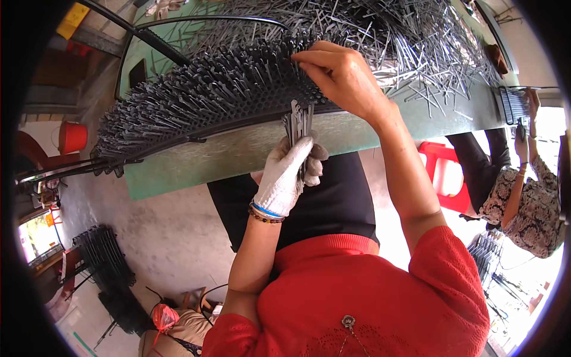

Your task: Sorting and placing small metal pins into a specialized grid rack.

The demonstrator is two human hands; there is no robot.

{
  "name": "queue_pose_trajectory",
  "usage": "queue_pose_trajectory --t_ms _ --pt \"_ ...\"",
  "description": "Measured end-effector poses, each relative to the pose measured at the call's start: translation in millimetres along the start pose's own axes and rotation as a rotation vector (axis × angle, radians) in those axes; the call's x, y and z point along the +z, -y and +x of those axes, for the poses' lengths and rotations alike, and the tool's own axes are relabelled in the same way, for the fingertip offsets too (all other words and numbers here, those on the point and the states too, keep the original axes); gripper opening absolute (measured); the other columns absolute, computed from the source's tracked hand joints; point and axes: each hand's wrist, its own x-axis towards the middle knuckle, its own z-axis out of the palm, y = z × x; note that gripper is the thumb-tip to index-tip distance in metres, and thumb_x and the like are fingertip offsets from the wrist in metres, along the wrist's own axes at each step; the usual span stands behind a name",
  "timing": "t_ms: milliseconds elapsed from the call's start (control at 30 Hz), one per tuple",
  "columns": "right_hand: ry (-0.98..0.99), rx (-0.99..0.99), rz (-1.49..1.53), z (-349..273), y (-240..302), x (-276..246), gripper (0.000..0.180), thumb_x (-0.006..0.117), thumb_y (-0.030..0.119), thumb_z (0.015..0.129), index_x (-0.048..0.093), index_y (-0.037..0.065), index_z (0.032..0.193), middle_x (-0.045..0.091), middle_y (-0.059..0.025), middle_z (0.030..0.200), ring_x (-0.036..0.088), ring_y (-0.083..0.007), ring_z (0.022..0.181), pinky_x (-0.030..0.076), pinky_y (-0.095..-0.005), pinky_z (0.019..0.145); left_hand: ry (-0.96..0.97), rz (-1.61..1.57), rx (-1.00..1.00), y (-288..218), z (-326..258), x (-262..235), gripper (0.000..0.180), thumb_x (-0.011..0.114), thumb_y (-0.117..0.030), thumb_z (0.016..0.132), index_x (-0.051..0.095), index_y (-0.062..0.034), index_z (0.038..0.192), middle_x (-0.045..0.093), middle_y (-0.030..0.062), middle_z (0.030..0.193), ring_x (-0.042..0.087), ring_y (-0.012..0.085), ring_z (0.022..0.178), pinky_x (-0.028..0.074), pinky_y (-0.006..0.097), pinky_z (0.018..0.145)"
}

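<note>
My left hand (285, 172), in a white work glove, is closed round a bundle of thin grey metal strips (295, 122) that stand upright out of the fist. In front of it is a long dark rack (196, 134) with rows of holes, packed with several upright metal strips (196, 95) with small looped or notched tops. My right hand (342, 74) is bare and reaches over the rack's right part. Its thumb and forefinger are pinched together among the strips; what lies between them is hidden.
Loose metal strips (416, 53) lie heaped across the green table (178, 169). Black bars (154, 44) rise at the rack's far left. At right, another person (523, 196) handles a smaller rack (514, 104) near a red stool (443, 178). Dark racks (107, 262) and a red bucket (72, 137) stand left.
</note>
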Motion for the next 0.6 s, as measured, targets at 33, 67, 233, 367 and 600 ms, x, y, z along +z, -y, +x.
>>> queue_pose_trajectory --t_ms 33,67,233,367,600 --pt "0.002 -0.001 0.000 -1.0 2.1 -0.8 0.018 0.063 0.002 0.085 0.069 0.002 0.101 0.062 -0.0092 0.079 0.058 -0.0202 0.060 0.047 -0.0309 0.056 0.037 0.012 -0.003 -0.1 0.2 -1.6 0.016 0.055 -0.019 0.096 0.055 -0.0055 0.104 0.065 0.0103 0.084 0.061 0.0106 0.059 0.049 0.022 0.046" --pt "-0.010 0.029 0.025 -1.9 5.1 -2.3 0.018 0.063 0.003 0.085 0.069 0.002 0.102 0.063 -0.0089 0.079 0.057 -0.0181 0.060 0.046 -0.0300 0.055 0.036 0.010 -0.003 -0.4 -0.4 -1.4 0.016 0.055 -0.019 0.096 0.055 -0.0055 0.104 0.065 0.0103 0.084 0.061 0.0106 0.059 0.049 0.022 0.046" --pt "-0.052 0.254 0.115 -10.8 20.7 -12.4 0.017 0.065 0.006 0.087 0.069 0.003 0.103 0.064 -0.0070 0.079 0.054 -0.0117 0.061 0.045 -0.0265 0.055 0.027 0.007 0.031 -4.5 -3.7 1.3 0.017 0.054 -0.020 0.097 0.054 -0.0065 0.106 0.065 0.0098 0.084 0.061 0.0107 0.059 0.048 0.022 0.045" --pt "0.013 0.360 0.178 -29.3 32.0 -16.6 0.017 0.068 0.012 0.087 0.070 0.002 0.100 0.063 -0.0047 0.079 0.051 -0.0076 0.065 0.041 -0.0226 0.056 0.032 -0.060 0.053 -5.6 -6.5 4.3 0.017 0.053 -0.020 0.097 0.054 -0.0069 0.107 0.064 0.0086 0.082 0.059 0.0098 0.059 0.046 0.021 0.045" --pt "0.036 0.770 0.625 -51.9 40.2 -3.6 0.014 0.070 0.013 0.087 0.070 0.000 0.091 0.064 0.0008 0.073 0.050 -0.0033 0.056 0.040 -0.0191 0.049 0.027 -0.040 0.060 -3.9 -4.3 15.1 0.018 0.055 -0.019 0.096 0.054 -0.0070 0.109 0.063 0.0067 0.081 0.055 0.0081 0.057 0.041 0.020 0.043"
